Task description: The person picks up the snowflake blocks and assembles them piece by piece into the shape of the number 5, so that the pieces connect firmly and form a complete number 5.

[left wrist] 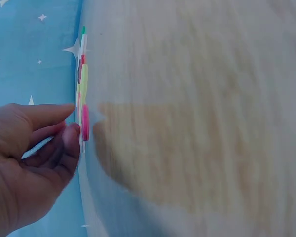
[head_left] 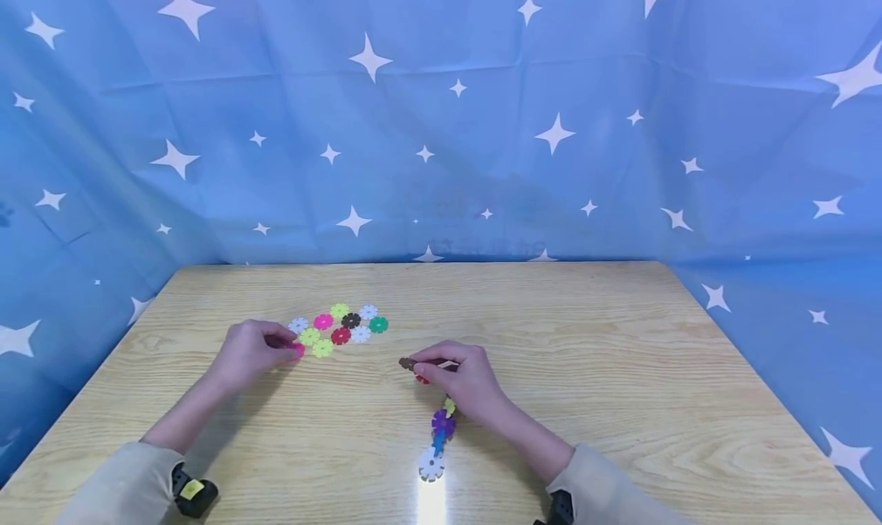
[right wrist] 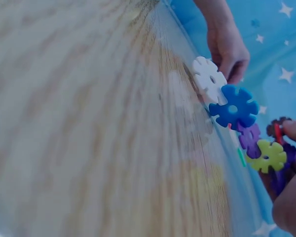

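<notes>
My left hand (head_left: 251,353) reaches to the left edge of a cluster of flat notched snowflake discs. Its fingertips are right at a pink disc (head_left: 298,351); in the left wrist view a gap shows between thumb and index finger beside that pink disc (left wrist: 85,122). My right hand (head_left: 465,379) grips a chain of interlocked snowflake discs near its far end. From the fingers a brown disc (head_left: 407,363) juts left, with a red disc (head_left: 422,379) under it. Toward me hang a yellow disc (right wrist: 269,157), a purple disc (head_left: 443,424), a blue disc (right wrist: 237,108) and a white disc (head_left: 431,467).
Beside the left hand, several loose discs lie flat, among them a red disc (head_left: 341,336), a black disc (head_left: 351,321) and a green disc (head_left: 379,324). The wooden table (head_left: 620,372) ends at a blue star-patterned curtain (head_left: 482,180) behind.
</notes>
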`<state>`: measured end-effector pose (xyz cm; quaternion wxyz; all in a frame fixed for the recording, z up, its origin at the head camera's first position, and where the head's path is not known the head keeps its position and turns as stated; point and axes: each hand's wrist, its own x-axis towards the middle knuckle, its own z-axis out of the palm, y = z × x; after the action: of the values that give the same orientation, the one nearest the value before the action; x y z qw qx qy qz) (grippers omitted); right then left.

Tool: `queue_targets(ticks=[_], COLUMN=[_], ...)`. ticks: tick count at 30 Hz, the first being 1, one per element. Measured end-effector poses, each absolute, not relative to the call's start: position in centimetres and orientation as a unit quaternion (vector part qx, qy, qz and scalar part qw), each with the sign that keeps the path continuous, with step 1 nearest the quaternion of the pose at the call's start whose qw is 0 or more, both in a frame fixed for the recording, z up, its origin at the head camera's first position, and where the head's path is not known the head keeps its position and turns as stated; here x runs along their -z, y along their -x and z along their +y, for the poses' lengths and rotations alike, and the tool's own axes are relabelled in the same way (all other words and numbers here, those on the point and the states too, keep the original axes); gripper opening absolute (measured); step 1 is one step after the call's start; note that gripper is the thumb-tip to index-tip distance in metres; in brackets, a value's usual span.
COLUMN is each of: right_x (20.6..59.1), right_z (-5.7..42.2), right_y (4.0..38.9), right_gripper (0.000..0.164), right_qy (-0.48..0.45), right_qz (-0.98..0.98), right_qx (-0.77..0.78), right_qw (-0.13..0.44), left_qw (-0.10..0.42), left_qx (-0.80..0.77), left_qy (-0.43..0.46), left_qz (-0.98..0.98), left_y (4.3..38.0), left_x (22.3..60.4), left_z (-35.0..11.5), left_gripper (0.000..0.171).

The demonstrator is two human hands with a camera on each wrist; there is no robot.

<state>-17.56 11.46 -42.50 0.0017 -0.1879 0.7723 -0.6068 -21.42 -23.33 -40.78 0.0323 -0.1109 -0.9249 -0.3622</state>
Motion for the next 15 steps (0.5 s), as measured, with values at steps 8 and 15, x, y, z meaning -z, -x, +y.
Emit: queue_targets(ticks=[8, 15], right_x=[42.38, 42.49], right_z=[11.71, 11.8], right_y=[17.41, 17.28], right_gripper=[0.013, 0.013], right_qy=[0.183, 0.199], right_qz=[0.785, 0.771], right_qx=[0.592, 0.605], right_qw=[0.006, 0.006], left_qw=[-0.024, -0.036], left_qx=[0.337, 0.34], left_qy=[0.122, 0.104], left_qz=[-0.933, -0.934], left_y=[21.76, 21.81], left_x=[40.89, 41.04], left_z=[-23.26, -23.28], left_gripper=[0.033, 0.024])
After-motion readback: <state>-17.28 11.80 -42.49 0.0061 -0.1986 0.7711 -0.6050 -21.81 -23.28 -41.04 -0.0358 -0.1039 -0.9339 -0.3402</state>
